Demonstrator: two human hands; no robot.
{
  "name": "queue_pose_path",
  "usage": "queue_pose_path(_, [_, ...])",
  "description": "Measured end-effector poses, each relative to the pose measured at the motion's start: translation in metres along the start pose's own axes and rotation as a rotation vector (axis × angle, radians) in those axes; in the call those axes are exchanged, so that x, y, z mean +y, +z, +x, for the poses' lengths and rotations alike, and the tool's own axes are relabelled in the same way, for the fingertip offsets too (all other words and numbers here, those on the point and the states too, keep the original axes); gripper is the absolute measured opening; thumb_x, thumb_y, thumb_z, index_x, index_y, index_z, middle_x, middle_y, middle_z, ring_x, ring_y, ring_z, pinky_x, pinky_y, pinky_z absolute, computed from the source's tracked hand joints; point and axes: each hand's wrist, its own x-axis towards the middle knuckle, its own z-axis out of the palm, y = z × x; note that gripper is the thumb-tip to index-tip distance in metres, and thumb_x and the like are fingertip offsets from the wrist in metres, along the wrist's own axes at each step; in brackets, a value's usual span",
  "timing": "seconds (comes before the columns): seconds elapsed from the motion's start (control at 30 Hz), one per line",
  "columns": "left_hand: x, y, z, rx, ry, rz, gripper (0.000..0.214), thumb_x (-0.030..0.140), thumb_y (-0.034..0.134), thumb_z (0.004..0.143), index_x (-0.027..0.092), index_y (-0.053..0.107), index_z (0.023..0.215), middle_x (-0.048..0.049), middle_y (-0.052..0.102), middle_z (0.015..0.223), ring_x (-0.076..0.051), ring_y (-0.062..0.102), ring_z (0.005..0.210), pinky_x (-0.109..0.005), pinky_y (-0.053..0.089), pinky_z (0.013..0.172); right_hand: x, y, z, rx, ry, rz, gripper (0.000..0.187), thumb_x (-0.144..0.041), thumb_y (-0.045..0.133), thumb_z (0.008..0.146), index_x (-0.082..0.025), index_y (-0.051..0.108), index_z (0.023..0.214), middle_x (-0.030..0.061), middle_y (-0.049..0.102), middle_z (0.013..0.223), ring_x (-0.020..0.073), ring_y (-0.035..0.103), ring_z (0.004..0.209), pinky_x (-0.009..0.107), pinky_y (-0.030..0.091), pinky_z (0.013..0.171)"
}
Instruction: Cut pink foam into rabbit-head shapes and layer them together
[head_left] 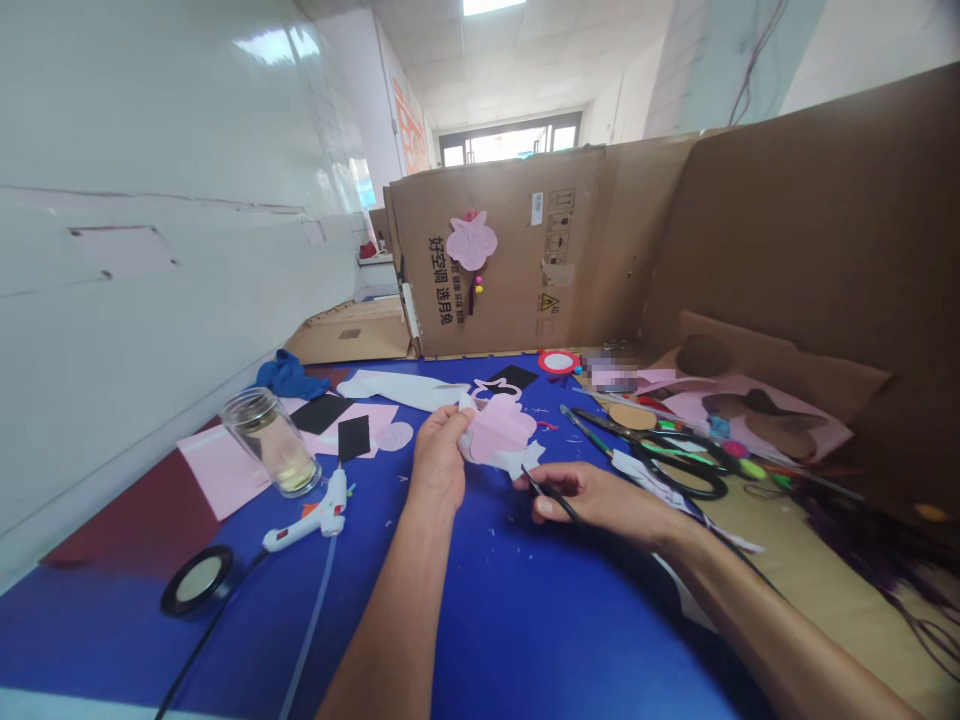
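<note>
My left hand (pixel 441 455) pinches a pink scalloped paper cutout (pixel 501 425) by its left side, together with a white sheet (pixel 516 461) that sticks out below and beside it. My right hand (pixel 600 497) grips small dark scissors (pixel 559 500), whose blades meet the lower right edge of the white sheet. Its fingers partly cover the scissor handles. Just behind the held cutout lies a pink paper outline (pixel 508 388) on the blue table surface (pixel 510 620). Tiny white paper scraps are scattered below and to the right.
On the left are a glass jar (pixel 270 445), a white glue gun (pixel 319 518) with its cord, and black paper (pixel 354 437). Large scissors (pixel 686 470) lie at right among pink offcuts (pixel 814 425). Cardboard (pixel 510 310) stands behind, with a pink ornament (pixel 472 243) hanging there.
</note>
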Motion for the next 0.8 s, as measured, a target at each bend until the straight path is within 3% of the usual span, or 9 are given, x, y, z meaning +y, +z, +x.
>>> queue_pose_path(0.13, [0.007, -0.004, 0.002, -0.029, 0.014, -0.016, 0.029, 0.026, 0.086, 0.057, 0.019, 0.058, 0.06, 0.003, 0.058, 0.061, -0.009, 0.049, 0.054, -0.022, 0.038, 0.054, -0.003, -0.02, -0.009, -0.029, 0.047, -0.142, 0.05, -0.058, 0.088, 0.073, -0.023, 0.084, 0.108, -0.001, 0.068, 0.075, 0.0161, 0.051, 0.066, 0.027, 0.038, 0.062])
queue_pose_path(0.23, [0.009, -0.007, 0.001, -0.091, -0.018, 0.042, 0.027, 0.026, 0.085, 0.058, 0.019, 0.059, 0.062, 0.0011, 0.061, 0.064, -0.01, 0.049, 0.054, -0.023, 0.037, 0.053, -0.005, -0.033, -0.014, 0.12, 0.071, -0.183, 0.048, -0.057, 0.09, 0.068, -0.024, 0.086, 0.104, 0.0009, 0.073, 0.077, 0.0185, 0.056, 0.067, 0.03, 0.042, 0.064])
queue_pose_path(0.33, [0.007, -0.009, -0.001, -0.152, -0.071, 0.158, 0.025, 0.027, 0.086, 0.059, 0.019, 0.062, 0.064, 0.0003, 0.063, 0.064, -0.01, 0.049, 0.053, -0.023, 0.035, 0.052, -0.006, -0.042, -0.017, 0.292, 0.071, -0.158, 0.046, -0.057, 0.091, 0.068, -0.026, 0.087, 0.101, 0.0053, 0.079, 0.093, 0.026, 0.066, 0.082, 0.038, 0.049, 0.078])
queue_pose_path(0.4, [0.004, -0.01, -0.002, -0.179, -0.086, 0.257, 0.024, 0.029, 0.085, 0.061, 0.019, 0.064, 0.064, 0.0005, 0.061, 0.061, -0.011, 0.048, 0.053, -0.024, 0.034, 0.052, -0.008, -0.046, -0.019, 0.393, 0.07, -0.109, 0.047, -0.058, 0.09, 0.069, -0.025, 0.086, 0.102, 0.007, 0.08, 0.092, 0.0292, 0.069, 0.088, 0.043, 0.05, 0.086])
queue_pose_path(0.6, [0.002, -0.004, -0.007, -0.244, -0.057, 0.485, 0.02, 0.03, 0.082, 0.063, 0.019, 0.065, 0.062, -0.0011, 0.061, 0.061, -0.012, 0.049, 0.054, -0.024, 0.034, 0.053, -0.016, -0.044, -0.018, 0.531, -0.105, -0.019, 0.058, -0.059, 0.088, 0.073, -0.02, 0.082, 0.115, 0.0092, 0.08, 0.092, 0.0267, 0.071, 0.089, 0.04, 0.052, 0.083])
queue_pose_path(0.73, [0.0, 0.002, -0.013, -0.42, -0.213, 0.497, 0.021, 0.03, 0.084, 0.063, 0.019, 0.067, 0.07, -0.0002, 0.064, 0.067, -0.012, 0.053, 0.055, -0.024, 0.038, 0.054, -0.012, -0.042, -0.011, 0.613, -0.147, 0.043, 0.07, -0.054, 0.093, 0.066, -0.019, 0.077, 0.124, 0.006, 0.079, 0.089, 0.0208, 0.068, 0.077, 0.035, 0.052, 0.073])
queue_pose_path(0.8, [-0.002, 0.004, -0.015, -0.495, -0.252, 0.538, 0.02, 0.029, 0.082, 0.065, 0.018, 0.067, 0.072, -0.0004, 0.066, 0.07, -0.012, 0.056, 0.058, -0.024, 0.039, 0.056, -0.009, -0.044, -0.009, 0.644, -0.164, -0.03, 0.065, -0.051, 0.095, 0.064, -0.016, 0.08, 0.116, 0.0043, 0.076, 0.077, 0.0198, 0.066, 0.072, 0.034, 0.051, 0.07])
